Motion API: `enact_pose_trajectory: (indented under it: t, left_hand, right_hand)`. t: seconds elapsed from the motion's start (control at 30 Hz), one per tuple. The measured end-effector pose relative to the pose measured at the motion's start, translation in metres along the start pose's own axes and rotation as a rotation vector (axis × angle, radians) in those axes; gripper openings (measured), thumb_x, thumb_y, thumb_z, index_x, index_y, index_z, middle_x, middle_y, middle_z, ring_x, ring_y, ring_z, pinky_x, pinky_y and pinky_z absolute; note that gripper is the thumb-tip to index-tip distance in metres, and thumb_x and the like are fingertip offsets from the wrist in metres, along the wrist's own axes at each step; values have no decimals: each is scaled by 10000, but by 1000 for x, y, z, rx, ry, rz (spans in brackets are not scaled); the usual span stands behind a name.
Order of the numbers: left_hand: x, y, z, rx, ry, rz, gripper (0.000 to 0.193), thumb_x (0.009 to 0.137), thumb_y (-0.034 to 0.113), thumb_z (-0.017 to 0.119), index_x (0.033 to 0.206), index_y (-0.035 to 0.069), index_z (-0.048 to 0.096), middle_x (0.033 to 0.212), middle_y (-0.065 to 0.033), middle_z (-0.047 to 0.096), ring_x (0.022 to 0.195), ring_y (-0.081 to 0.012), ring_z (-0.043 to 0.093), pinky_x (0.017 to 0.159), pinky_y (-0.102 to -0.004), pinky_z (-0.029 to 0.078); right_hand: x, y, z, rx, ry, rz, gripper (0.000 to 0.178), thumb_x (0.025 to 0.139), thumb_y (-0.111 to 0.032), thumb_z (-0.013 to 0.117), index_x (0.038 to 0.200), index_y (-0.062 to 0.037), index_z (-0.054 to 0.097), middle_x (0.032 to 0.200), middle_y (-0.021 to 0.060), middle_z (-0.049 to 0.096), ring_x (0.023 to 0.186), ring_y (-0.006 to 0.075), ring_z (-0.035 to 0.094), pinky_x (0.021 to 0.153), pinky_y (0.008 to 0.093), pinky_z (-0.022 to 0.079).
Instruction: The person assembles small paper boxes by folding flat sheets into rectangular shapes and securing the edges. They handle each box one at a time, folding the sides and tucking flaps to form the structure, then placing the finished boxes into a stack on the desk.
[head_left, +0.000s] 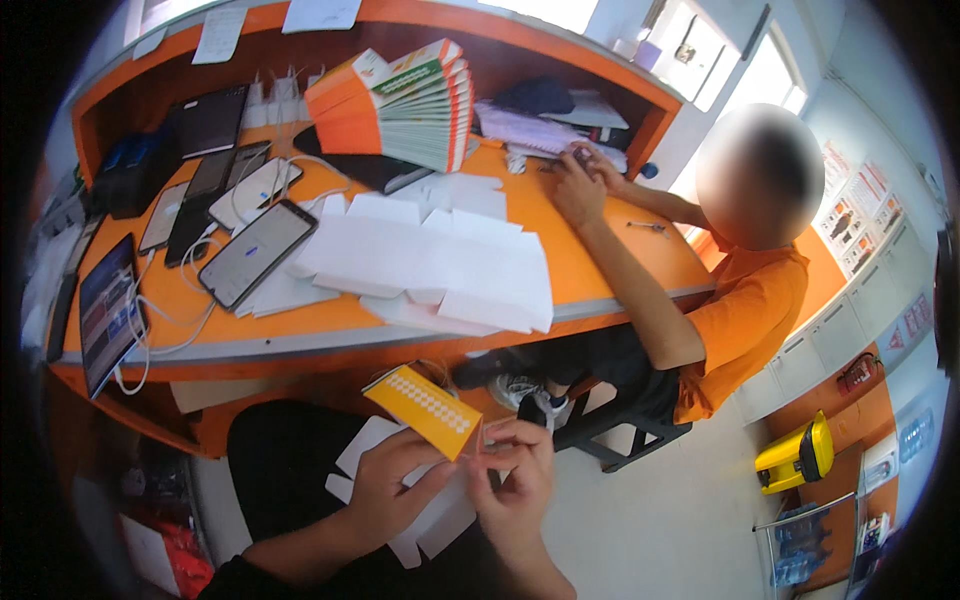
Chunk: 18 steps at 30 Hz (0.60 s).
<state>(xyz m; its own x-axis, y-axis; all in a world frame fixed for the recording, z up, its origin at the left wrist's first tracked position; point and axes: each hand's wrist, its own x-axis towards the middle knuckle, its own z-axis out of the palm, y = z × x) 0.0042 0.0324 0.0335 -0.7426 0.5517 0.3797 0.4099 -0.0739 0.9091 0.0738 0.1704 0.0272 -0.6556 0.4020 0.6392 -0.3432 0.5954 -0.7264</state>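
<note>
Above my lap I hold a small yellow folding carton [425, 408] with white rows of pattern on its face. My left hand [392, 487] grips its near lower side, thumb and fingers closed on it. At the carton's right end, the fingers of my right hand [515, 485] pinch the edge where its flap is; the exact fold is hidden by my fingertips. Under my hands, flat white carton blanks [440, 520] lie on my dark-clothed lap.
On the orange desk [575, 265] lie white carton blanks [430, 255], a fanned row of orange-and-white cartons [400, 110], a phone [258, 254], a tablet [112, 315] and several cables. A co-worker in an orange shirt [750, 310] sits at the right, hands on the desk.
</note>
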Motion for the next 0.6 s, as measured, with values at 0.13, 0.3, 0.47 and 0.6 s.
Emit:
enact_pose_trajectory:
  t: [0.13, 0.3, 0.47, 0.6]
  left_hand:
    - [5, 11, -3, 84, 9, -5, 169, 787, 49, 692, 947, -6, 681, 964, -145, 658, 852, -230, 650, 729, -292, 496]
    - [1, 9, 9, 53, 118, 39, 150, 784, 33, 692, 927, -11, 686, 865, -123, 661, 741, -199, 640, 669, -270, 488]
    - [-11, -4, 13, -46, 233, -47, 179, 829, 118, 672, 949, -13, 694, 899, -122, 669, 813, -177, 637, 737, -294, 497]
    - [-9, -1, 6, 15, 225, 37, 189, 833, 159, 686, 910, -13, 695, 889, -125, 668, 800, -182, 642, 731, -300, 503]
  right_hand:
    - [3, -6, 0, 32, -18, 25, 225, 644, 14, 748, 802, -52, 602, 1071, 109, 571, 972, 271, 537, 828, 343, 430]
    - [2, -14, -1, -46, 3, -20, 185, 684, 1, 734, 797, -49, 596, 1051, 113, 533, 974, 250, 534, 836, 343, 432]
    - [8, -18, -6, -138, -66, -123, 267, 616, -48, 763, 825, -75, 599, 1083, 80, 571, 992, 277, 530, 841, 382, 408]
    - [13, -28, -11, -176, -74, -178, 293, 604, -63, 765, 848, -71, 602, 1083, 72, 572, 987, 281, 538, 851, 392, 412]
